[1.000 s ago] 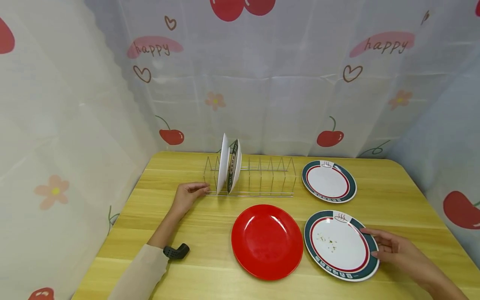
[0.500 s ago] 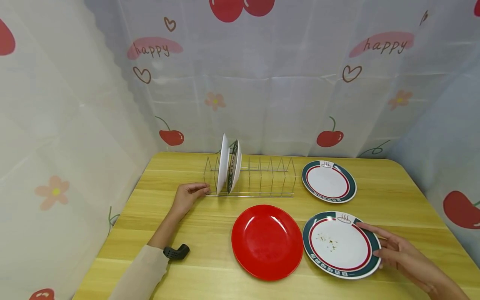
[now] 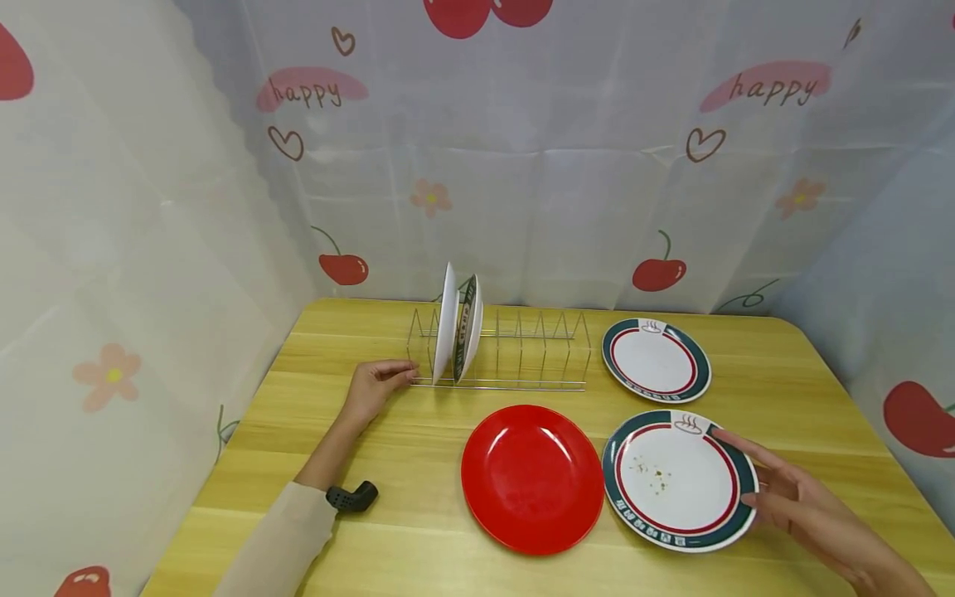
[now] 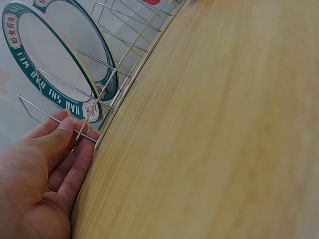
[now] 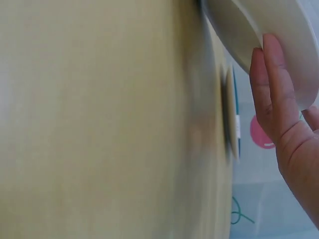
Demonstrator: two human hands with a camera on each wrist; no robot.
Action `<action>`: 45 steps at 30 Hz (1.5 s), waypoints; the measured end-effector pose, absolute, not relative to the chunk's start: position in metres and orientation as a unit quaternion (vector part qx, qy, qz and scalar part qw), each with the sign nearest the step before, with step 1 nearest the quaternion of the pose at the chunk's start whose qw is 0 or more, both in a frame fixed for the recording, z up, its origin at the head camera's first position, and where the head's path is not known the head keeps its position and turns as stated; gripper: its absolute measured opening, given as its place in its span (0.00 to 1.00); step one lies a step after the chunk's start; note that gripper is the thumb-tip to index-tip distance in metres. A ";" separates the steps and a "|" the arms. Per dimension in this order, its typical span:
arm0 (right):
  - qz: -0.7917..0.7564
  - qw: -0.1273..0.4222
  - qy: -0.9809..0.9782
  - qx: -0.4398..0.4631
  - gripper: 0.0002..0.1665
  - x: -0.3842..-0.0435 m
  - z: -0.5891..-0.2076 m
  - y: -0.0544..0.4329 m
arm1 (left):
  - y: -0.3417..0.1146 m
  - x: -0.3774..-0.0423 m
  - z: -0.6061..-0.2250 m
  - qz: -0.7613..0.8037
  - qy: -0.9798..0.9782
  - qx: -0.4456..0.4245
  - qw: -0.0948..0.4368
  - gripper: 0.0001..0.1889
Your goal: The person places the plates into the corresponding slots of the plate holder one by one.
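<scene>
My left hand (image 3: 370, 396) pinches the left end of a wire plate rack (image 3: 533, 388). Two plates stand upright in the rack's left slots: a white one (image 3: 444, 332) and a green-rimmed one (image 3: 473, 332). At the right, my right hand (image 3: 809, 506) holds a white plate (image 3: 679, 477) with a green rim, red ring and brown specks. The thumb lies on its rim; in the right wrist view the fingers (image 5: 280, 89) press its pale underside, raised off the table.
A red plate (image 3: 533, 481) lies flat in front of the rack. Behind the held plate, another green-rimmed plate (image 3: 656, 361) lies on the wooden table (image 3: 418, 531). A printed curtain (image 3: 537, 191) hangs behind the table and along both sides.
My right hand has shifted its grip on the speckled plate, its fingers going further under the rim, and the plate has lifted and tilted slightly. The left hand stays on the rack.
</scene>
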State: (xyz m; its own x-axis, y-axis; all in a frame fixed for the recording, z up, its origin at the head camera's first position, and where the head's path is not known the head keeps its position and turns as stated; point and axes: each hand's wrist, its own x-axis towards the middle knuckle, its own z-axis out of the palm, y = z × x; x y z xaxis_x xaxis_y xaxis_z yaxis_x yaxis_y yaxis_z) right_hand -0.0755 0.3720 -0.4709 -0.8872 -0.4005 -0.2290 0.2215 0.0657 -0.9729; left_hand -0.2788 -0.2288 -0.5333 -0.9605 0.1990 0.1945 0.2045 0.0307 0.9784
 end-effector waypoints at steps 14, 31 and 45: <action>-0.665 0.138 0.722 -0.134 0.42 -0.084 -0.432 0.352 | -0.229 -0.280 -0.536 -0.683 -0.716 -0.143 0.003 0.13; -0.701 0.078 0.688 -0.170 0.43 -0.114 -0.389 0.307 | -0.229 -0.280 -0.535 -0.679 -0.720 -0.145 0.009 0.11; -0.689 0.047 0.700 -0.180 0.45 -0.139 -0.368 0.273 | -0.229 -0.278 -0.534 -0.670 -0.729 -0.140 0.004 0.12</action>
